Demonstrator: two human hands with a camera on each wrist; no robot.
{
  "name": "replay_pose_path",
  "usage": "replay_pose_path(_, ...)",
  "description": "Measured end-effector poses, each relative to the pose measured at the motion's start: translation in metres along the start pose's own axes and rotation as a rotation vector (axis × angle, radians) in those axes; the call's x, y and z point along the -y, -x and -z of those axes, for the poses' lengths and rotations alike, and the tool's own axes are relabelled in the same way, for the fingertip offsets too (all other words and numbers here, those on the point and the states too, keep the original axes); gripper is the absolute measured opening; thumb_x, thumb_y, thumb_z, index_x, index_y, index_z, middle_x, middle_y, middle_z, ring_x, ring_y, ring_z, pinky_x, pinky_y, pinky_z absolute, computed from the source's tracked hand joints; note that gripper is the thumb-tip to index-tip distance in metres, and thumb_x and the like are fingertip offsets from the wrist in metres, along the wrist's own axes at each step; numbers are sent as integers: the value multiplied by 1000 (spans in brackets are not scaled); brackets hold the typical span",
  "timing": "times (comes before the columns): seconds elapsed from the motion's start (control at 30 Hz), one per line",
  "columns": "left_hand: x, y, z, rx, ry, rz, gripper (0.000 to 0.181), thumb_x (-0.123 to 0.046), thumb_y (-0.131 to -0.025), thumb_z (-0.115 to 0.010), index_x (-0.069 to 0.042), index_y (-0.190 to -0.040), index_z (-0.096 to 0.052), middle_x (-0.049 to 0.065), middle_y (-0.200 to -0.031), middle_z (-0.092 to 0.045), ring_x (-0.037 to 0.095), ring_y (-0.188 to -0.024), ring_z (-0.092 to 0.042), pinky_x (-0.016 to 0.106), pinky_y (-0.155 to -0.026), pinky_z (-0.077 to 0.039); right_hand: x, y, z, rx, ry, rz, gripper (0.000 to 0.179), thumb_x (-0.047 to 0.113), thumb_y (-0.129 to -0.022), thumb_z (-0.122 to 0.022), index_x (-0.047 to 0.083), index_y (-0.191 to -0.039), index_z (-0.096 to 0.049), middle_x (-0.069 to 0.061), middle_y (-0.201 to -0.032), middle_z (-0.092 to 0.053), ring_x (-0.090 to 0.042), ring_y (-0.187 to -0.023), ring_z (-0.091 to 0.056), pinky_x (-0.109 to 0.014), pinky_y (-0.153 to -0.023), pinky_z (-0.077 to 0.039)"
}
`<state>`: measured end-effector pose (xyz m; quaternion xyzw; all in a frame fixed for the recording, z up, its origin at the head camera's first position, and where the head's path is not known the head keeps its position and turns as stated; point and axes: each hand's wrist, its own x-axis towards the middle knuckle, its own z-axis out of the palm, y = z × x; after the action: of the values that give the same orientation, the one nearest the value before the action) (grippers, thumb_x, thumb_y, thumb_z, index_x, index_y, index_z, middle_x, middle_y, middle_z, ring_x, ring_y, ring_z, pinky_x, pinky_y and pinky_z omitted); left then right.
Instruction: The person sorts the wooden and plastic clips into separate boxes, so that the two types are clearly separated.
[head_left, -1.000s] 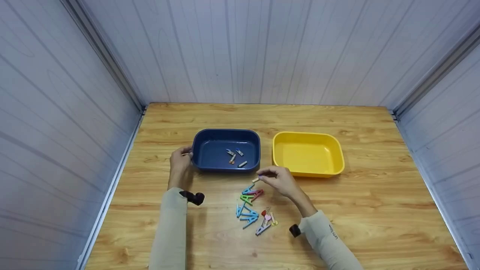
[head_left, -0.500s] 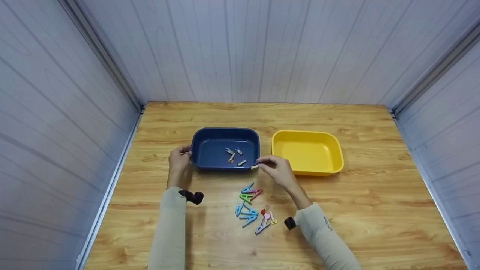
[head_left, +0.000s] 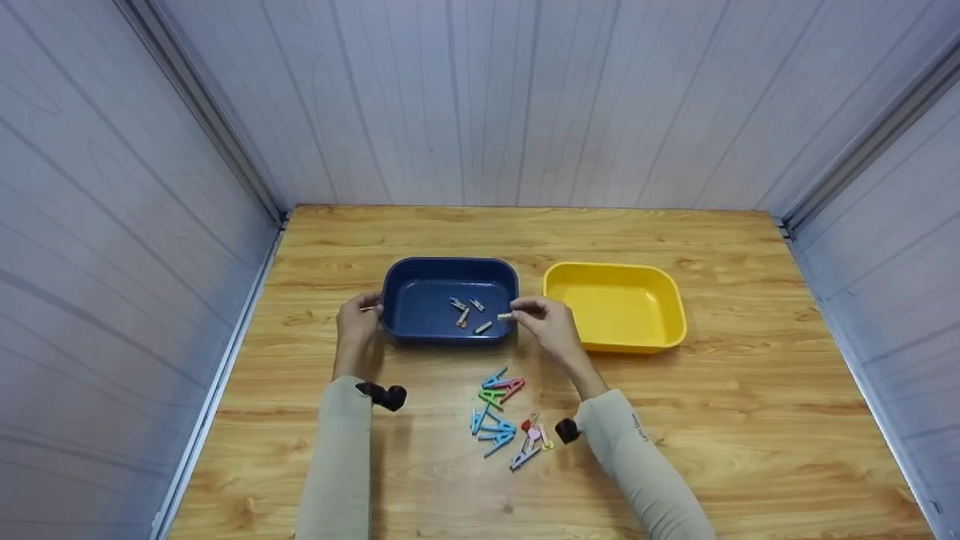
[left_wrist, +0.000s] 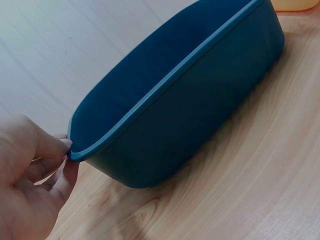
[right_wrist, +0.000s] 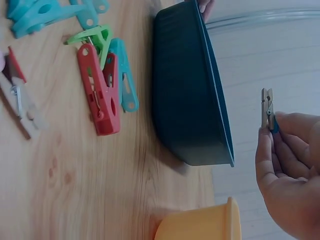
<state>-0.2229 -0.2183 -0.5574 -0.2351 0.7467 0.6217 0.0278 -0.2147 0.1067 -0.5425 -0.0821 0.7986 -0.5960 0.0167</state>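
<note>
A small wooden clothespin (right_wrist: 267, 107) is pinched between the thumb and fingers of my right hand (head_left: 549, 324), above the right end of the dark blue bin (head_left: 405, 334). My left hand (head_left: 358, 326) grips the bin's left rim, thumb on top and fingers beneath, as the left wrist view (left_wrist: 35, 175) shows. Inside the bin lie several small wooden clothespins (head_left: 463, 318). In front of it on the table, plastic clothespins in blue, green and red (head_left: 493, 396) form a loose pile. Beside them lie small wooden clothespins (head_left: 534, 435) with heart-shaped decorations and a lilac one (head_left: 524, 457).
To the right of the blue bin stands a yellow bin (head_left: 615, 307), a narrow gap between them. Both rest on a wood-grain table (head_left: 750, 390). Pale panel walls (head_left: 480, 105) rise behind and at both sides.
My right hand has moved up and leftward with the wooden clothespin, from above the table in front of the bins to the blue bin's right end. My left hand stays on the rim.
</note>
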Motion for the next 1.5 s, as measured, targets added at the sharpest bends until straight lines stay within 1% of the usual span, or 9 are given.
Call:
replay_pose_path(0.1, 0, 0, 0, 5, 42, 19, 31, -1, -96, -49, -1, -125, -60, 15, -120, -57, 24, -106, -56, 28, -85, -49, 0, -4, -3, -9, -25, -33, 16, 6, -87, -67, 3, -103, -71, -10, -101, -71, -16, -92, -63, -23, -82, -53)
replay_pose_path(0.3, -1, 1, 0, -3, 55, 23, 30, -1, -95, -49, -2, -124, -60, 15, -118, -57, 26, -106, -56, 27, -81, -49, -2, -11, -10, -25, -63, -82, 15, 6, -88, -67, 4, -102, -72, -11, -101, -71, -16, -91, -62, -23, -82, -53)
replay_pose_path(0.47, -1, 3, 0, 8, 108, 39, 31, 0, -95, -49, -1, -124, -59, 16, -121, -56, 28, -109, -56, 32, -86, -50, -2, -16, -14, -39, -44, -107, 14, 6, -87, -68, 4, -101, -72, -10, -100, -71, -16, -89, -62, -23, -82, -53)
replay_pose_path(0.57, -1, 3, 1, 13, 30, 4, 31, -3, -96, -49, -2, -125, -59, 17, -122, -56, 27, -109, -55, 34, -89, -48, -2, -19, -16, -51, -2, -95, 13, 7, -87, -68, 5, -99, -72, -9, -98, -71, -15, -88, -62, -23, -81, -52)
replay_pose_path(0.7, -1, 3, 3, 3, -133, -76, 32, -5, -96, -49, -2, -126, -59, 17, -123, -58, 26, -110, -54, 33, -90, -45, 0, -24, -19, -57, 38, -86, 12, 8, -87, -69, 5, -98, -73, -8, -96, -72, -15, -88, -62, -25, -80, -52)
replay_pose_path(0.8, -1, 3, 3, 8, -145, -82, 32, -5, -97, -49, -2, -126, -59, 17, -124, -59, 26, -112, -54, 34, -93, -44, 2, -26, -22, -52, 47, -96, 12, 7, -87, -68, 4, -97, -73, -9, -96, -72, -15, -88, -63, -26, -81, -52)
replay_pose_path(1.0, -2, 2, 3, 15, -86, -34, 31, -5, -97, -49, -3, -126, -60, 15, -122, -59, 25, -109, -55, 31, -90, -45, 4, -31, -25, -59, 85, -122, 11, 9, -88, -68, 7, -97, -73, -6, -95, -71, -15, -87, -62, -27, -80, -52)
replay_pose_path(1.3, -2, 3, 2, 16, 38, 26, 32, -2, -96, -47, -3, -125, -60, 14, -122, -58, 26, -110, -55, 30, -88, -46, 3, -37, -30, -63, 95, -96, 13, 10, -90, -65, 6, -101, -71, -7, -101, -70, -18, -94, -62, -30, -87, -51)
replay_pose_path(1.5, -2, 3, 2, 11, 13, 20, 33, -1, -95, -47, -3, -127, -59, 14, -123, -58, 24, -111, -54, 29, -89, -45, 2, -35, -28, -52, 85, -81, 13, 10, -91, -64, 7, -100, -72, -7, -101, -70, -17, -96, -62, -31, -89, -50)
